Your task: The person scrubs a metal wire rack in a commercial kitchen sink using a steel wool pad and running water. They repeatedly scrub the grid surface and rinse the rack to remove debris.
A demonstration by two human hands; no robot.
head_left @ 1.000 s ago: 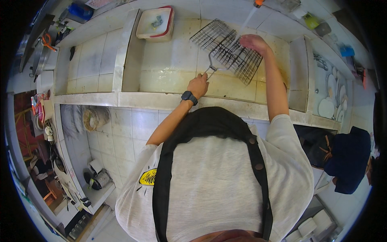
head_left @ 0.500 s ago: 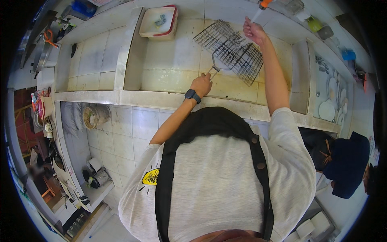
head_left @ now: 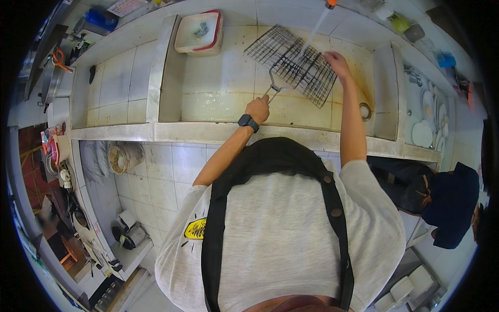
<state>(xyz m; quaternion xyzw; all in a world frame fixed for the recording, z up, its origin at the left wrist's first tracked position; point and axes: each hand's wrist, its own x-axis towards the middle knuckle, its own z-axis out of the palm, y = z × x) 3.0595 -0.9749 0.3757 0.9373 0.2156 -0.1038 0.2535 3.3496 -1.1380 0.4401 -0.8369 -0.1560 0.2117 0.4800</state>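
A black wire grill basket [head_left: 315, 78] lies unfolded and slanted in a wide, pale tiled sink [head_left: 218, 78]. My left hand [head_left: 258, 109], with a dark watch at its wrist, is closed round the basket's long metal handle [head_left: 274, 89]. At the far right edge of the mesh is my right hand [head_left: 338, 64], its fingers bent at the rim and partly hidden. From an orange-ended tap [head_left: 330, 4], a stream of water [head_left: 315, 32] runs down onto the mesh.
A red-rimmed white tub [head_left: 197, 32] with a greyish scrubber stands at the sink's back left. Right of the basket is a round drain [head_left: 365, 112]. White plates [head_left: 422, 132] lie in the right-hand basin. Below the counter stands a stained bucket [head_left: 125, 157].
My right hand has come down from beside the water stream to the basket's right edge. My left hand keeps its hold on the handle. The water now falls onto the mesh.
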